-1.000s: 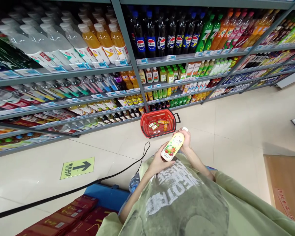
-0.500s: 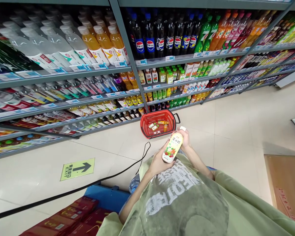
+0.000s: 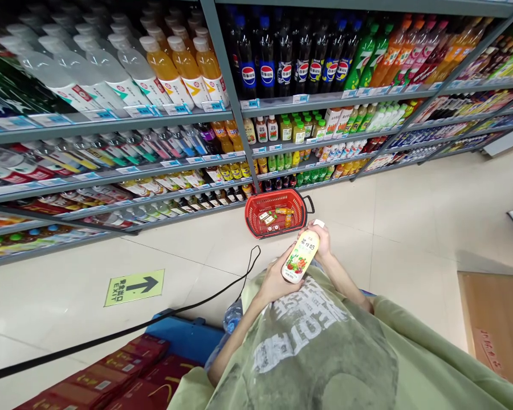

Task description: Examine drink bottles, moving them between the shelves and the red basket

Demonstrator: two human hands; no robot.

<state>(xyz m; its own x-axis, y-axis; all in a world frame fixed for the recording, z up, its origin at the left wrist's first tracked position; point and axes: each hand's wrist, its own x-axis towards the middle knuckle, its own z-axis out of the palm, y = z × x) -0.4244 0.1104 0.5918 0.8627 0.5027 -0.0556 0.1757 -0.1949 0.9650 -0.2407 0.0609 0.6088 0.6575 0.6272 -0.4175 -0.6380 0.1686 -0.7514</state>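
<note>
A pale yellow drink bottle [image 3: 301, 256] with a white cap and pictures of vegetables on its label is held tilted in front of my shirt. My left hand [image 3: 277, 280] is wrapped round its lower part. My right hand [image 3: 324, 240] grips the upper end, close to the cap. Just beyond the bottle, a red shopping basket [image 3: 252, 219] stands on the floor. Inside it lie several small items, among them orange drink bottles [image 3: 287, 217] and white-labelled packs [image 3: 265, 217]. The fingers behind the bottle are partly hidden.
Shelves of drinks [image 3: 290, 102] run across the far side, with cola bottles [image 3: 267, 62] and juice bottles [image 3: 183, 68]. A black strap [image 3: 162, 316] crosses at left above a green exit sign [image 3: 133, 287]. Dark red boxes [image 3: 123, 364] are at lower left, a brown board [image 3: 491, 319] at right.
The view has shifted slightly, so the shelf bottles appear a little farther right. Both hands keep the same hold on the bottle.
</note>
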